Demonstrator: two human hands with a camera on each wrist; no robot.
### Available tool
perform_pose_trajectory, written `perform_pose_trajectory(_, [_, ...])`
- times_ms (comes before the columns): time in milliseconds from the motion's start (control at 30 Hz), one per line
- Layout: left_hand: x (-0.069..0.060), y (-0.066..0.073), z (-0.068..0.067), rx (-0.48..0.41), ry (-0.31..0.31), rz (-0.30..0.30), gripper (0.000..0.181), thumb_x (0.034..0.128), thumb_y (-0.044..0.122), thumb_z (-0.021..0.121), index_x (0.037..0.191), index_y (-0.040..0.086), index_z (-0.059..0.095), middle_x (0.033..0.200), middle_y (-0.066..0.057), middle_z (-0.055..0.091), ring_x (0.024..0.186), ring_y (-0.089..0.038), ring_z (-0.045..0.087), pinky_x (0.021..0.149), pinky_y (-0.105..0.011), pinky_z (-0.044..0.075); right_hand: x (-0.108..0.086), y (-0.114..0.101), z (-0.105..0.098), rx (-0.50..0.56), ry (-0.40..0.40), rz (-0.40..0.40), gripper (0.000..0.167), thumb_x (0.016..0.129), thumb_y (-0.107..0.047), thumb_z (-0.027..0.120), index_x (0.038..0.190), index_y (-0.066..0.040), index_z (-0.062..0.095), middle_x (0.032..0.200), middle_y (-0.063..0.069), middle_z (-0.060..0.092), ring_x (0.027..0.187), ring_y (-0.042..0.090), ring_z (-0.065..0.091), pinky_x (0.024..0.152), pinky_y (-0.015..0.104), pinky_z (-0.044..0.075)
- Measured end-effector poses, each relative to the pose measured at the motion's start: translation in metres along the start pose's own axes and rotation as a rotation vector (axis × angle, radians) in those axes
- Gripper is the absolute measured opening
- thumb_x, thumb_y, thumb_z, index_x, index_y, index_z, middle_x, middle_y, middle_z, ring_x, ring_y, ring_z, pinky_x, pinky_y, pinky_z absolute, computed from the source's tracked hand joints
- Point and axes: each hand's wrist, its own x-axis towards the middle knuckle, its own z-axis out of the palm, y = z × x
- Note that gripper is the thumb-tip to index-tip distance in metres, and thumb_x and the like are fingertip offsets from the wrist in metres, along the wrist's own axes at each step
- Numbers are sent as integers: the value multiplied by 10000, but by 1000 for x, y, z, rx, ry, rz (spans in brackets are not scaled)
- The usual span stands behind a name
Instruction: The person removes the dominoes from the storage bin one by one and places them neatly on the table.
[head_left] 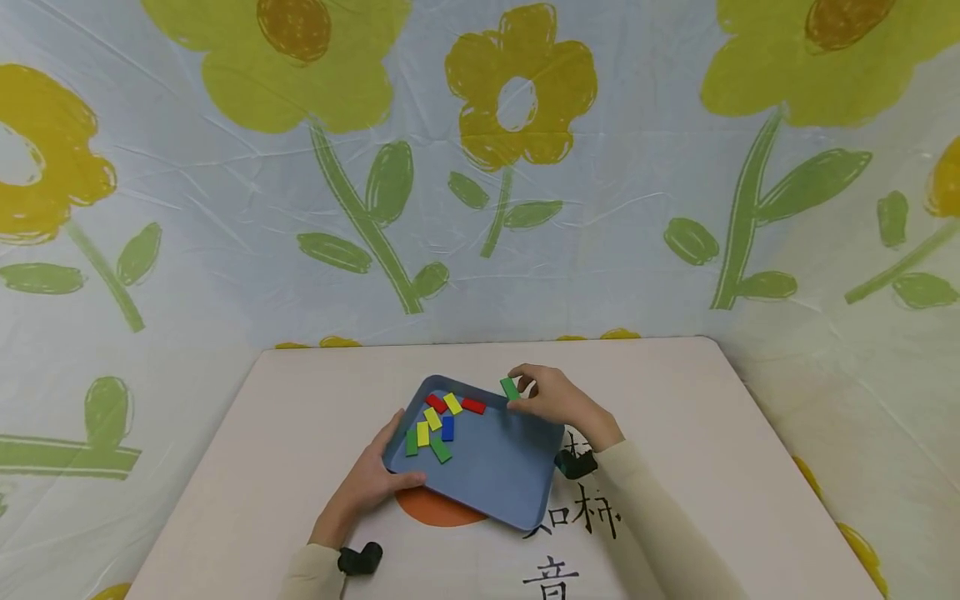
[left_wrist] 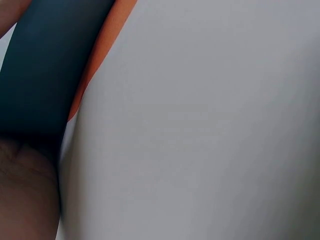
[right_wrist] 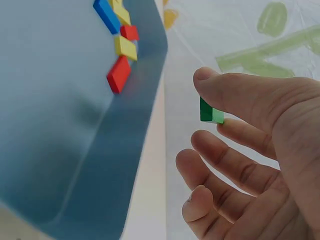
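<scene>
A blue-grey tray sits turned at an angle on the table. My left hand grips its left corner, the thumb along the near rim and the other fingers at the left side. Over the far right rim, my right hand pinches a green block between thumb and index finger. In the right wrist view that green block is partly covered by the thumb. Several blocks lie in the tray's left part, among them a blue block, a red block and a yellow block.
Under the tray, the pale table cover bears an orange shape and black characters. A flower-printed cloth hangs behind the table's far edge. Dark wrist cameras sit on both wrists.
</scene>
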Motion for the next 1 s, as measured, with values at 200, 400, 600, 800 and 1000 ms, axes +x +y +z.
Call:
perform_pose_trajectory(200, [0,-1,0,-2,0,2,1158,751,413,895,1662,258,198,1711,-109,234,1554,-396,247,1216,-691,221,-6,8,-12,-4,36,26,531,922,-238,789,1389,-66,601,1101,96,679,921,210,673,731,341,568])
perform_pose_trajectory(400, [-2,-3,1,0,5,10,1157,757,392,895,1663,237,193,1709,-118,236,1553,-403,249,1214,-692,227,-13,19,-21,-29,67,42,514,934,-254,778,1379,-63,603,1106,109,681,940,227,678,747,356,578])
perform_pose_trajectory(600, [-1,-5,1,-5,5,18,1153,760,383,895,1662,224,196,1710,-118,235,1554,-403,249,1217,-694,217,-21,31,-26,-13,102,64,502,949,-240,759,1386,-55,597,1115,133,675,985,290,691,743,377,593])
perform_pose_trajectory(800, [0,-4,0,-3,-3,17,1150,765,383,893,1663,232,192,1711,-115,232,1556,-400,246,1218,-693,215,-29,49,-30,-15,130,95,488,949,-231,755,1368,-33,604,1114,160,679,1007,344,694,783,426,608])
perform_pose_trajectory(1000, [1,-4,-1,7,-5,17,1153,765,395,891,1664,234,187,1712,-117,227,1559,-400,238,1222,-688,212,-40,70,-34,-39,135,132,487,951,-211,751,1365,-6,597,1107,164,677,1017,366,697,798,447,608])
